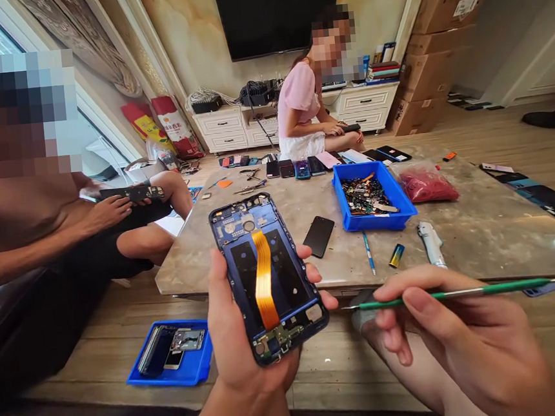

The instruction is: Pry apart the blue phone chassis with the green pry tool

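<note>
My left hand is wrapped round an opened smartphone, tilted with its inside facing me. Its blue frame shows black panels, and a wavy orange ribbon cable runs down its middle to a small green circuit board at the bottom end. My right hand pinches a slim green pry tool with thin metal ends. The tool lies nearly level, its left tip just right of the phone's lower corner, apart from it as far as I can see.
On the stone-topped table stand a blue bin of small phone parts, a black phone, a pen, a battery and a red-filled bag. A blue tray sits lower left. Two other people handle devices.
</note>
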`<state>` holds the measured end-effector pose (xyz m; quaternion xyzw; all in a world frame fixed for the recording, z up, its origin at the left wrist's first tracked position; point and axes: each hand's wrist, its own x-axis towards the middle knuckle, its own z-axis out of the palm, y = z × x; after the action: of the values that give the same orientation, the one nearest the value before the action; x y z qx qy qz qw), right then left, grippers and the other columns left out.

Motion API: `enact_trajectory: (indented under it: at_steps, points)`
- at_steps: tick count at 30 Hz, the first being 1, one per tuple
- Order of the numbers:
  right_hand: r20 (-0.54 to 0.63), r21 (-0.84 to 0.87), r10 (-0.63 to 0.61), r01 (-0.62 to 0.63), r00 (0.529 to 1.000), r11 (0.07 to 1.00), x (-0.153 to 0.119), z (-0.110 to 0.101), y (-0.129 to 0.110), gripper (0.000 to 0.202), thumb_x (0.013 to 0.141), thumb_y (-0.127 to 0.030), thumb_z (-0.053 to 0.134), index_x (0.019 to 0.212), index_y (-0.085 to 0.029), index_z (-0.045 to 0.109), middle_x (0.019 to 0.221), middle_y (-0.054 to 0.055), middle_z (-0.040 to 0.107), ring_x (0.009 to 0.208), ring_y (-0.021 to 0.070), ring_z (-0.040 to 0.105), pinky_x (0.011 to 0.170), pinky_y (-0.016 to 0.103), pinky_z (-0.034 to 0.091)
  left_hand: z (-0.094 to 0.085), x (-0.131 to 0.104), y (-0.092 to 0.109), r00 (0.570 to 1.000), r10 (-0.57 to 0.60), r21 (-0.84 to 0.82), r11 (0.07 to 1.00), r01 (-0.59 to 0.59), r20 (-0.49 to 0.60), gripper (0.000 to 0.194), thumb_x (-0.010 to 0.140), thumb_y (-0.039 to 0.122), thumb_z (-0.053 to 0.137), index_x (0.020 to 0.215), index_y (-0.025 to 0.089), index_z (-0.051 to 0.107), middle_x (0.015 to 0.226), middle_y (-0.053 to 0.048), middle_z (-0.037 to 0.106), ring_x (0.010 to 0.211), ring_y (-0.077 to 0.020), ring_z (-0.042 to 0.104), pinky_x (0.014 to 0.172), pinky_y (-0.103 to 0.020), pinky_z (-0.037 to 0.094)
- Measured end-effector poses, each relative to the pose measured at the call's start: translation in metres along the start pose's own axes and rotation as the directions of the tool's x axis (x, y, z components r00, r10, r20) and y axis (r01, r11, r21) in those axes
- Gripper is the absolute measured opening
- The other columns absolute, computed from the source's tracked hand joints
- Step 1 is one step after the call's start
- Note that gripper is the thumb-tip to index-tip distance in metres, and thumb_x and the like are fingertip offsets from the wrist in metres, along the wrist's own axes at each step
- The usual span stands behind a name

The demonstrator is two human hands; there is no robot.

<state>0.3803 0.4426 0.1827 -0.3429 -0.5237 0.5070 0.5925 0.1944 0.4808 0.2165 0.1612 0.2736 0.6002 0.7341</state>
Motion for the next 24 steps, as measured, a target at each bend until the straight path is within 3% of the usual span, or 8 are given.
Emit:
enact_trajectory:
  at_steps: [3, 7, 14, 17, 22, 24]
  points:
    - [0.035, -0.039, -0.056, 0.057, 0.998, 0.998, -0.001, 0.002, -0.001, 0.019, 0.106, -0.023, 0.059, 0.113, -0.025, 0.077, 0.08, 0.005, 0.073, 0.062, 0.0142, 0.072, 0.053, 0.019, 0.062, -0.002, 0.0, 0.0, 0.999, -0.034, -0.009, 0.999, 0.034, 0.015, 0.069, 0.103, 0.063, 0.027, 0.106, 0.013, 0.073, 0.094, -0.015, 0.074, 0.073, -0.0248, 0.071, 0.062, -0.045, 0.064]
    - [-0.009, -0.087, -0.081, 0.08, 0.997, 0.993, -0.004, 0.005, -0.001, 0.02, 0.105, -0.019, 0.061, 0.114, -0.026, 0.077, 0.079, 0.003, 0.075, 0.061, 0.0139, 0.073, 0.054, 0.018, 0.063, -0.004, -0.003, 0.0, 0.999, -0.022, 0.005, 1.0, 0.022, 0.047, 0.067, 0.102, 0.065, 0.031, 0.109, 0.014, 0.074, 0.097, -0.017, 0.076, 0.078, -0.0271, 0.073, 0.067, -0.047, 0.065]
    - [0.052, -0.241, -0.103, 0.113, 0.993, 0.964, -0.009, 0.006, 0.005, 0.026, 0.102, -0.009, 0.059, 0.117, -0.026, 0.072, 0.086, 0.0, 0.077, 0.065, 0.0154, 0.075, 0.055, 0.021, 0.066, 0.003, -0.008, -0.004, 0.999, 0.049, 0.028, 0.998, -0.049, 0.004, 0.067, 0.099, 0.068, 0.036, 0.103, 0.015, 0.076, 0.094, -0.017, 0.077, 0.074, -0.0271, 0.074, 0.063, -0.047, 0.065]
    - [0.051, -0.427, -0.218, 0.219, 0.975, 0.877, -0.011, 0.008, 0.001, 0.028, 0.098, -0.007, 0.063, 0.117, -0.026, 0.071, 0.088, -0.002, 0.077, 0.064, 0.0125, 0.075, 0.059, 0.017, 0.066, 0.003, -0.008, -0.005, 0.998, 0.067, 0.052, 0.996, -0.067, -0.008, 0.066, 0.099, 0.068, 0.037, 0.104, 0.016, 0.077, 0.094, -0.016, 0.078, 0.074, -0.0277, 0.075, 0.064, -0.046, 0.066]
    - [0.102, -0.679, -0.428, 0.377, 0.898, 0.63, -0.013, 0.016, -0.004, 0.023, 0.093, -0.009, 0.066, 0.109, -0.023, 0.074, 0.086, -0.003, 0.078, 0.065, 0.0109, 0.075, 0.071, 0.012, 0.064, -0.003, -0.009, -0.01, 0.993, 0.12, 0.08, 0.989, -0.12, 0.013, 0.063, 0.093, 0.07, 0.049, 0.106, 0.016, 0.078, 0.097, -0.015, 0.079, 0.073, -0.0293, 0.076, 0.068, -0.047, 0.066]
    - [0.085, -0.677, -0.419, 0.361, 0.904, 0.642, -0.015, 0.019, 0.001, 0.026, 0.093, -0.006, 0.066, 0.111, -0.023, 0.073, 0.086, -0.002, 0.078, 0.067, 0.0119, 0.075, 0.072, 0.014, 0.065, -0.006, -0.009, -0.013, 0.988, 0.154, 0.083, 0.984, -0.155, 0.019, 0.061, 0.091, 0.071, 0.052, 0.106, 0.018, 0.079, 0.098, -0.014, 0.079, 0.074, -0.0304, 0.076, 0.071, -0.049, 0.066]
